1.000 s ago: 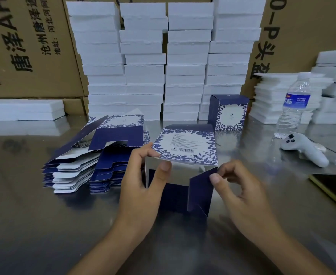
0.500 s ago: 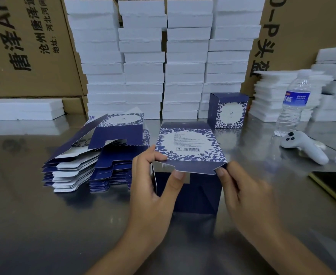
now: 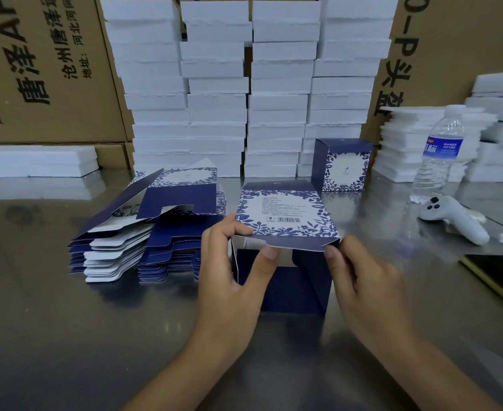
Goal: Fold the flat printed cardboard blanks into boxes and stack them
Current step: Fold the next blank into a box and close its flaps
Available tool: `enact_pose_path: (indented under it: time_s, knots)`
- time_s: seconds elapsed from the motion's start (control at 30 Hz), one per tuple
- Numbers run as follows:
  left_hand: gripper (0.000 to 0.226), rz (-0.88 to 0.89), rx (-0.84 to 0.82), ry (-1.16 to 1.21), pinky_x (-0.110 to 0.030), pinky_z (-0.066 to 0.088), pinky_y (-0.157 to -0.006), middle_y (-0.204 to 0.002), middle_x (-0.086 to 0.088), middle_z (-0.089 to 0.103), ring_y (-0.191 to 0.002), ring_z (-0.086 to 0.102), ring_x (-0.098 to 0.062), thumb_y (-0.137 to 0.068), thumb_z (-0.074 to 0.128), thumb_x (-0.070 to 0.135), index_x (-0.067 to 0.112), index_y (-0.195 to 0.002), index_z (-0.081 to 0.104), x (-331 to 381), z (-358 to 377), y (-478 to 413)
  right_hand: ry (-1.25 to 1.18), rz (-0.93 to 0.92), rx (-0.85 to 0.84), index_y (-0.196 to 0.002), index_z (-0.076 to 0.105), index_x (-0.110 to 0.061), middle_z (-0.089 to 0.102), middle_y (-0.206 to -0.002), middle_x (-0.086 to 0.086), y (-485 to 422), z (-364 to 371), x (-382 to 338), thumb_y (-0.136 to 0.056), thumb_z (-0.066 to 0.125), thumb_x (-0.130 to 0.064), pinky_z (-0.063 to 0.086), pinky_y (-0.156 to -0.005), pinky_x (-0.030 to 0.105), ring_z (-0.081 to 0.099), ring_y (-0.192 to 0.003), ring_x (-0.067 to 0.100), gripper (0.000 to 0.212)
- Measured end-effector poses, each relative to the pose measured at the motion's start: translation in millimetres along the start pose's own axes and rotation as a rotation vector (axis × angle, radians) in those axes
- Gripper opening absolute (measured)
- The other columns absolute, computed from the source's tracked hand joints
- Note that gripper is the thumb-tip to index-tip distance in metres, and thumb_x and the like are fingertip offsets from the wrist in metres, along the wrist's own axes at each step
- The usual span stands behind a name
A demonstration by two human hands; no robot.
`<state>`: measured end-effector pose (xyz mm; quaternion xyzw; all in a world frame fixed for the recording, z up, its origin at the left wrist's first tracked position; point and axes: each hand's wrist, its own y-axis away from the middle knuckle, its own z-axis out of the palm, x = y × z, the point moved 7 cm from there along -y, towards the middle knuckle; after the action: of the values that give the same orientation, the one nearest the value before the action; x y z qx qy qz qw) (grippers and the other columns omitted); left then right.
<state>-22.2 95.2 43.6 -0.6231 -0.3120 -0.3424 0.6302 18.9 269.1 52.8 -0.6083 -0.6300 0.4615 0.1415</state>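
Two bare hands are seen at the centre of the frame, both closed on one half-folded box (image 3: 286,256). The left hand (image 3: 232,280) grips the box's left wall, with the thumb pressed against the front edge under the top flap. The right hand (image 3: 366,280) pinches the right corner of that flap between fingertips (image 3: 330,252) and thumb. The box stands on the metal table (image 3: 66,336); its open front shows a white inner wall and a dark blue flap inside, and no contents are seen in it. The printed top panel, with blue leaves and a barcode, is tilted toward the camera.

One finished box (image 3: 343,166) stands closed just behind, right of centre, apart from the hands. A pile of flat blanks (image 3: 143,232) lies left of centre, near the left hand, with the upper sheets splayed upward. White foam blocks (image 3: 244,90) are stacked in columns along the back, in front of brown cartons (image 3: 42,69). At right, a water bottle (image 3: 440,152) stands upright, its contents not discernible; a white controller (image 3: 455,222) and a phone (image 3: 499,277) lie nearby.
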Motion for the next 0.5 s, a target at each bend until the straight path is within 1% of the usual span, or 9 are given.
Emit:
enact_pose_path:
  time_s: [0.07,0.13,0.2,0.27,0.3,0.33,0.37,0.43,0.5]
  knots:
    - [0.039,-0.008,-0.007,0.011,-0.005,0.035,-0.083,-0.117,0.012,0.052,-0.109,0.050,0.006,-0.072,0.054,0.058,0.031,-0.099,0.049,-1.0,-0.8,-1.0,-0.032,0.016,-0.101,-0.071,0.040,-0.014,0.030,-0.045,-0.011,1.2,8.4,6.3,-0.094,0.038,-0.048,0.024,-0.042,0.022,0.031,-0.041,0.011,0.041]
    - [0.039,-0.005,-0.015,0.005,-0.003,0.034,-0.082,-0.118,0.012,0.052,-0.109,0.049,0.010,-0.071,0.054,0.059,0.031,-0.099,0.050,-1.0,-1.4,-1.5,0.022,0.010,-0.194,-0.075,0.045,-0.016,0.033,-0.046,-0.012,4.1,15.8,10.4,-0.083,0.028,-0.059,0.024,-0.044,0.018,0.039,-0.045,0.013,0.047]
    - [0.039,0.017,-0.024,-0.021,0.001,0.032,-0.079,-0.117,0.008,0.052,-0.105,0.046,0.017,-0.072,0.054,0.057,0.030,-0.099,0.050,0.9,-0.7,-1.5,0.038,0.007,-0.201,-0.071,0.050,-0.015,0.033,-0.046,-0.012,5.5,17.1,13.6,-0.082,0.025,-0.060,0.024,-0.044,0.019,0.044,-0.049,0.022,0.052]
    - [0.038,0.030,-0.026,-0.036,0.003,0.032,-0.078,-0.116,0.004,0.052,-0.102,0.046,0.019,-0.072,0.054,0.056,0.030,-0.099,0.049,2.2,0.3,-1.4,-0.009,0.028,-0.184,-0.064,0.047,-0.016,0.035,-0.045,-0.010,5.9,17.8,15.8,-0.084,0.029,-0.057,0.030,-0.045,0.029,0.040,-0.048,0.023,0.049]
    - [0.038,0.035,-0.025,-0.042,0.003,0.032,-0.078,-0.115,0.003,0.052,-0.101,0.046,0.019,-0.072,0.054,0.056,0.030,-0.099,0.049,2.5,0.5,-1.2,-0.025,0.037,-0.186,-0.063,0.048,-0.015,0.037,-0.046,-0.008,6.0,19.6,16.8,-0.084,0.031,-0.055,0.032,-0.046,0.034,0.039,-0.048,0.023,0.049]
    - [0.038,0.040,-0.023,-0.048,0.002,0.032,-0.078,-0.115,0.003,0.052,-0.101,0.047,0.018,-0.072,0.054,0.056,0.030,-0.099,0.049,2.7,0.6,-1.1,-0.032,0.041,-0.186,-0.063,0.049,-0.013,0.038,-0.047,-0.006,5.7,21.1,17.9,-0.085,0.032,-0.054,0.033,-0.047,0.036,0.038,-0.048,0.024,0.050]
    - [0.037,0.044,-0.021,-0.052,0.002,0.032,-0.078,-0.115,0.003,0.052,-0.100,0.047,0.018,-0.072,0.054,0.056,0.031,-0.099,0.049,2.9,0.8,-0.9,-0.034,0.040,-0.183,-0.063,0.050,-0.012,0.037,-0.046,-0.006,5.4,21.7,18.6,-0.085,0.032,-0.053,0.033,-0.047,0.037,0.036,-0.047,0.022,0.050]
    - [0.037,0.047,-0.024,-0.060,0.002,0.032,-0.079,-0.115,0.003,0.051,-0.101,0.047,0.018,-0.072,0.054,0.056,0.032,-0.099,0.048,3.3,1.5,-1.0,-0.047,0.043,-0.181,-0.061,0.046,-0.017,0.031,-0.044,-0.008,4.6,21.7,19.6,-0.084,0.034,-0.053,0.030,-0.046,0.035,0.031,-0.044,0.014,0.045]
    - [0.036,0.046,-0.030,-0.065,0.002,0.032,-0.079,-0.115,0.003,0.050,-0.101,0.046,0.018,-0.072,0.053,0.056,0.032,-0.099,0.048,3.4,2.2,-0.9,-0.058,0.062,-0.204,-0.058,0.039,-0.023,0.030,-0.042,-0.009,5.1,22.9,22.7,-0.085,0.036,-0.054,0.028,-0.046,0.027,0.031,-0.043,0.011,0.041]
